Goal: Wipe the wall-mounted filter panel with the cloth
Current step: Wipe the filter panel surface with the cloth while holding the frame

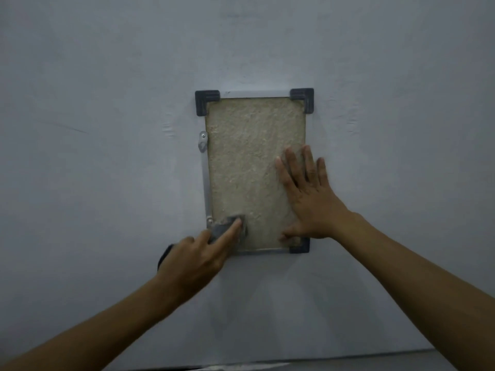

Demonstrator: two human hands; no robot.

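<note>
1. The left hand pinches a small grey cloth and presses it with an extended forefinger against the lower left corner of the filter panel.
2. The right hand lies flat and spread, fingers straight and apart, on the panel's lower right part, its outer fingers reaching over the right edge onto the wall.
3. The panel hangs upright on the pale grey wall, a tall rectangle of rough, beige, fibrous material in a thin metal frame.
4. Dark corner caps sit at both top corners and the lower right corner; the lower left corner is hidden behind the cloth and hand.
5. A small metal latch sits on the frame's left side, near the top.
</note>
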